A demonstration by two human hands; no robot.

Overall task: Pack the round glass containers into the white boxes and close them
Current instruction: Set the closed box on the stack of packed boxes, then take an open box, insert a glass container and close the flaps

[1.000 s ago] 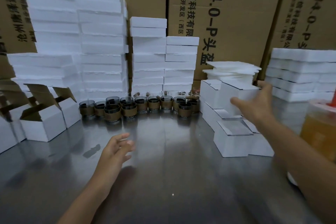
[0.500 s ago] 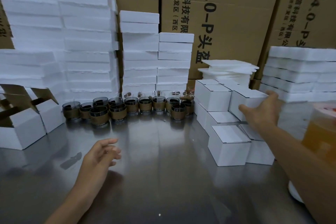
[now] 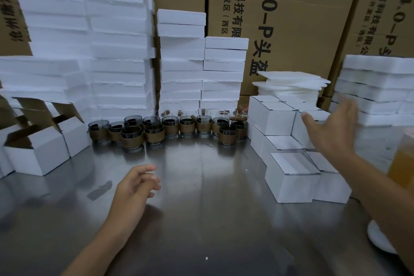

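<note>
Right hand (image 3: 331, 127) is up over the stack of closed white boxes (image 3: 289, 186) on the right. Its fingers (image 3: 345, 105) are spread wide and hold nothing, and whether the palm touches the top box I cannot tell. Left hand (image 3: 134, 186) hovers low over the steel surface (image 3: 212, 219), its fingers (image 3: 152, 180) loosely curled and also empty.

The round glass containers (image 3: 187, 124) stand in a tight double row at the back of the surface, rims nearly touching and brown bands round their bodies. Not one of them is boxed yet. The open white boxes (image 3: 40, 157) wait at the far left, flaps up.

There are three risks here. The closed boxes are stacked loosely in two tiers, so a careless sweep of the open hand could shove the top one off. The right forearm (image 3: 380, 197) passes close to a translucent orange container (image 3: 401, 163) at the edge, and a bump there looks likely. The glasses are packed so tight that pulling one out may knock its neighbours, and the polished steel would let them slide.

The setting looks like a packing room. White foam blocks (image 3: 116, 29) are piled high behind, thin foam sheets (image 3: 291, 80) sit above the closed boxes, and brown printed cartons (image 3: 302, 29) wall off the back.
</note>
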